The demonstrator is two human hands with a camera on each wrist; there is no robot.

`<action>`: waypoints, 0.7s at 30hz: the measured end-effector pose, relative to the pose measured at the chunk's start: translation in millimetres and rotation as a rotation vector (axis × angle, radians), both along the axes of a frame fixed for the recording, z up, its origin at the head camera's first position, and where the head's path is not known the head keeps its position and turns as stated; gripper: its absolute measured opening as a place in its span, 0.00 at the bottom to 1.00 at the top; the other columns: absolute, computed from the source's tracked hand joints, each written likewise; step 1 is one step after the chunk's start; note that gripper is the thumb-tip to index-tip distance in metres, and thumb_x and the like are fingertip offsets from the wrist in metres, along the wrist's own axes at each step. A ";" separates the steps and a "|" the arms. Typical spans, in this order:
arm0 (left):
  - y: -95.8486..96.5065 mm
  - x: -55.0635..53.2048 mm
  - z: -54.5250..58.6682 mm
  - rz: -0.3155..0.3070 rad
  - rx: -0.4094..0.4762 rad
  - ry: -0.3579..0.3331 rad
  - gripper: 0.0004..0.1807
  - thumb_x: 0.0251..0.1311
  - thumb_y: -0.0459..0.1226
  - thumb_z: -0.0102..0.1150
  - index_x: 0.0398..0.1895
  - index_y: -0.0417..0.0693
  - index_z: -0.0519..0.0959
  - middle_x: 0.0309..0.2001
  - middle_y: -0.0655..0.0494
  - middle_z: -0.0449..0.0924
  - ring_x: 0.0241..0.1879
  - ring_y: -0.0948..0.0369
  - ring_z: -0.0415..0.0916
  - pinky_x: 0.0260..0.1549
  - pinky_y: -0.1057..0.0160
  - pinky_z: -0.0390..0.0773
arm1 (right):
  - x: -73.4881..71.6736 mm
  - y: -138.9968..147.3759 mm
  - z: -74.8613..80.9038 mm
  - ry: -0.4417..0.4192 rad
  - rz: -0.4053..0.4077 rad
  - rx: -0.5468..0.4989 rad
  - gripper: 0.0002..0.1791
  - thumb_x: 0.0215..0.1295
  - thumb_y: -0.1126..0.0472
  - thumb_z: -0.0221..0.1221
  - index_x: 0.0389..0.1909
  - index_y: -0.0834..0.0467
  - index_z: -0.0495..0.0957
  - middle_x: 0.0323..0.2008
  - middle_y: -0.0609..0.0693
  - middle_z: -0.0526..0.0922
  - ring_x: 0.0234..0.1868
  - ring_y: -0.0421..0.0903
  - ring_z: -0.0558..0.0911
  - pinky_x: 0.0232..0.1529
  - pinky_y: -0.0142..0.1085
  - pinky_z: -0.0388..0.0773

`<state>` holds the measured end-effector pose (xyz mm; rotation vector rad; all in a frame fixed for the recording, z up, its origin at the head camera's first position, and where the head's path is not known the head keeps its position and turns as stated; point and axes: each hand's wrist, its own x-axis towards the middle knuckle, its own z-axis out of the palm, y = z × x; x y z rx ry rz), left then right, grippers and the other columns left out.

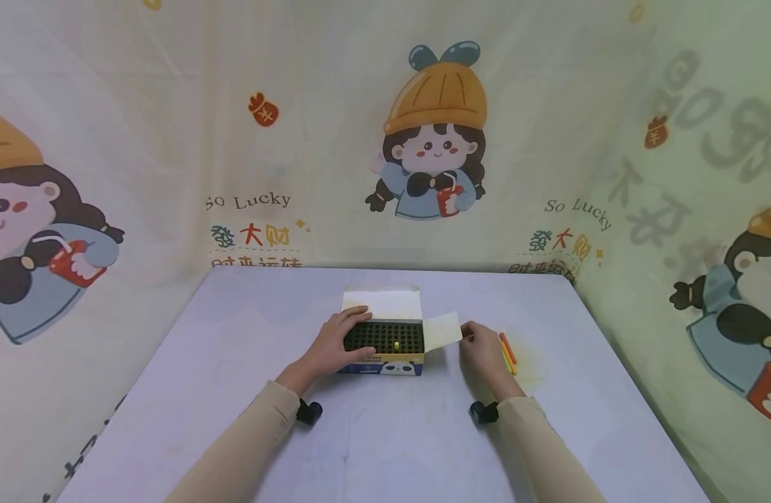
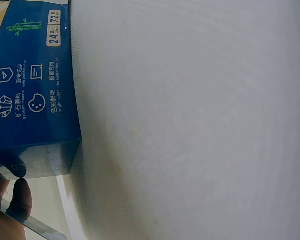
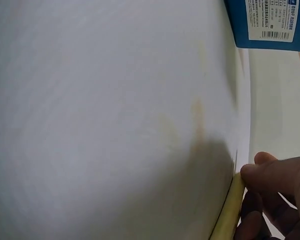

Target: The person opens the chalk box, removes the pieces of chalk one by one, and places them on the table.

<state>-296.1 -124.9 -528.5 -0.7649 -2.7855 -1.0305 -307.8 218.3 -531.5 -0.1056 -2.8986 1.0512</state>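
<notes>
In the head view a blue and yellow chalk box [image 1: 399, 368] stands with its lid [image 1: 382, 303] up and a white side flap [image 1: 443, 331] folded out to the right. Inside is a black grid of holes [image 1: 372, 337], with one yellow piece of chalk [image 1: 397, 345] upright near the front. My left hand [image 1: 330, 346] holds the box at its left end, thumb along the front edge and fingers toward the back. Beside the flap is my right hand [image 1: 482, 349]. In the right wrist view its fingertips pinch one end of a yellow chalk stick [image 3: 231, 210].
Several chalk sticks lie right of my right hand, among them an orange stick [image 1: 508, 347] and a yellow-green stick [image 1: 505, 357]. The white table [image 1: 385, 447] reaches back to a printed curtain [image 1: 335, 140]. Faint yellow chalk marks [image 1: 528, 367] show near the sticks.
</notes>
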 end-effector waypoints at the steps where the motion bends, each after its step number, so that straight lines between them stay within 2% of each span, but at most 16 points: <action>1: 0.2 0.1 0.3 0.001 -0.001 0.002 0.43 0.64 0.60 0.66 0.78 0.58 0.66 0.80 0.59 0.58 0.77 0.45 0.57 0.70 0.30 0.57 | 0.2 0.3 -0.4 0.007 0.003 -0.001 0.12 0.67 0.73 0.55 0.48 0.66 0.83 0.47 0.61 0.87 0.47 0.56 0.83 0.52 0.51 0.82; 10: 0.1 0.9 1.6 -0.002 -0.003 -0.011 0.42 0.64 0.60 0.66 0.78 0.57 0.66 0.81 0.58 0.57 0.78 0.45 0.56 0.71 0.30 0.56 | 0.9 1.5 -2.5 0.022 0.011 0.004 0.11 0.66 0.74 0.56 0.45 0.66 0.84 0.44 0.60 0.87 0.43 0.54 0.83 0.46 0.48 0.83; 21: -0.2 0.5 1.4 -0.002 0.004 -0.009 0.42 0.64 0.59 0.66 0.78 0.57 0.66 0.81 0.58 0.57 0.78 0.45 0.56 0.71 0.29 0.56 | 0.4 0.9 1.2 0.003 0.025 0.010 0.13 0.68 0.74 0.55 0.48 0.66 0.83 0.48 0.61 0.87 0.48 0.56 0.84 0.50 0.51 0.83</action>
